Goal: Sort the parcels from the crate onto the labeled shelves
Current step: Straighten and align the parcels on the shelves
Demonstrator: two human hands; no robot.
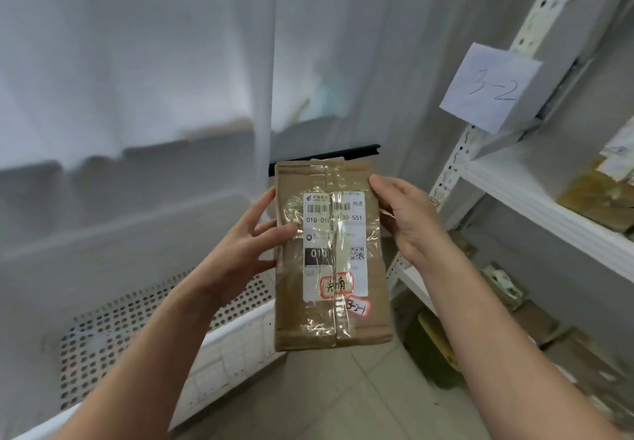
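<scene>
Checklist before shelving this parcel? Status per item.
1. Grip: left hand and right hand hold the parcel by its side edges: ok.
2. Handwritten code legible, reads 3-2-1: ok.
3. Shelf sign reads 3-2, matches the code's start: ok.
4. Which shelf level the sign marks: cannot tell.
5. Bare space on the white shelf below the sign, with other parcels farther right: ok.

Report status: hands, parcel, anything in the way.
Hands: left hand and right hand both grip the parcel by its sides. Marked 3-2-1, label facing camera. 3-2 shelf tag up right; nothing seen blocking.
</scene>
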